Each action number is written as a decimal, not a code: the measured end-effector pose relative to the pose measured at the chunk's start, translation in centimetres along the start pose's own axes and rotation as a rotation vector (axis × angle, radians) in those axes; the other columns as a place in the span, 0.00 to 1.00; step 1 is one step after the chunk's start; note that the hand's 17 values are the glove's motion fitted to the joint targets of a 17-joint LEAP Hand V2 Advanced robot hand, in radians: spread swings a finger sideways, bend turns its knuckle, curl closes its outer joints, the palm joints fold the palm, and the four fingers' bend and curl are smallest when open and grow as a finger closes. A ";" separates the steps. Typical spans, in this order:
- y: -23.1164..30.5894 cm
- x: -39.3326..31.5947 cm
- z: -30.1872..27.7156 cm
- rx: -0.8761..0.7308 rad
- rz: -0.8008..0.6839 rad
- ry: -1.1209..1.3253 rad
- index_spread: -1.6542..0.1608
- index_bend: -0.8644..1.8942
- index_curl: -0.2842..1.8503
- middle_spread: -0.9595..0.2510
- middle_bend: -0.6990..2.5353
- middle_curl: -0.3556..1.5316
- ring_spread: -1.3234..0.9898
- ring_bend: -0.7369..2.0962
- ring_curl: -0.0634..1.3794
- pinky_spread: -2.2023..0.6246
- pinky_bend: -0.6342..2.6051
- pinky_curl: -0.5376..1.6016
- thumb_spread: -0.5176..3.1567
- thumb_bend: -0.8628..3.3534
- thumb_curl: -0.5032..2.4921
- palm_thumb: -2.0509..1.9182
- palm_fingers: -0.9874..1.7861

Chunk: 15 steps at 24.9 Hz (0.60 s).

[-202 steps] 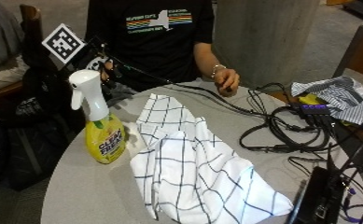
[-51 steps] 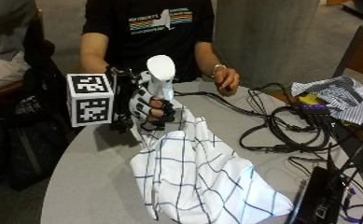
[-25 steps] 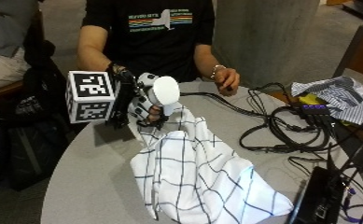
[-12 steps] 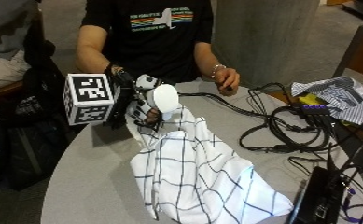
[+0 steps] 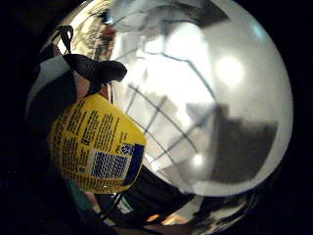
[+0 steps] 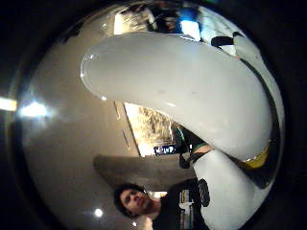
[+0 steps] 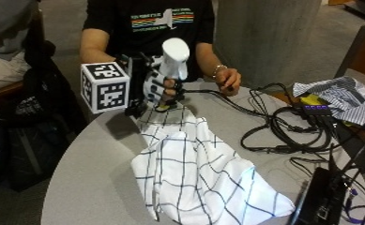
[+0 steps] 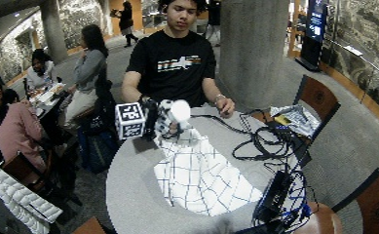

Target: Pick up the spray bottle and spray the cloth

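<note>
My gloved right hand [image 7: 158, 89] grips the spray bottle [image 7: 172, 61] by its neck and holds it lifted above the far end of the cloth [image 7: 194, 168]. Its white spray head [image 6: 182, 91] points out over the cloth, and its yellow labelled body [image 5: 95, 144] shows close to the palm with a gloved fingertip [image 5: 100, 71] curled round it. The white cloth with dark check lines [image 8: 202, 175] lies rumpled across the middle of the round grey table [image 7: 88, 187]. The checks of the cloth [image 5: 166, 112] fill the little finger side view beneath the bottle.
The person's bare left hand [image 7: 227, 79] rests on the table's far edge. A tangle of black cables [image 7: 288, 131] lies to the right of the cloth, with a striped cloth [image 7: 341, 96] beyond it. A dark device [image 7: 319, 201] sits at the near right edge.
Eight seconds ago the bottle stood on the table left of the cloth. My hand has since gripped and lifted it; in the last second the spray head rose and tipped more upright.
</note>
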<state>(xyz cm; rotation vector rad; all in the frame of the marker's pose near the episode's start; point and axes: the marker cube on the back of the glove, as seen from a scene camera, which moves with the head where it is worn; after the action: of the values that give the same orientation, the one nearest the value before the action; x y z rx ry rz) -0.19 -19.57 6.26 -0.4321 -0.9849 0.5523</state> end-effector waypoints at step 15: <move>-2.0 -1.1 18.6 -0.170 -0.368 -0.042 0.82 0.38 0.37 0.76 0.31 0.45 0.56 0.38 0.31 0.82 0.25 0.41 0.40 0.20 0.31 0.70 0.74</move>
<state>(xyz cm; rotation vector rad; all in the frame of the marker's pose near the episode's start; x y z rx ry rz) -16.31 -20.09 15.81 -0.3790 -1.1248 0.1463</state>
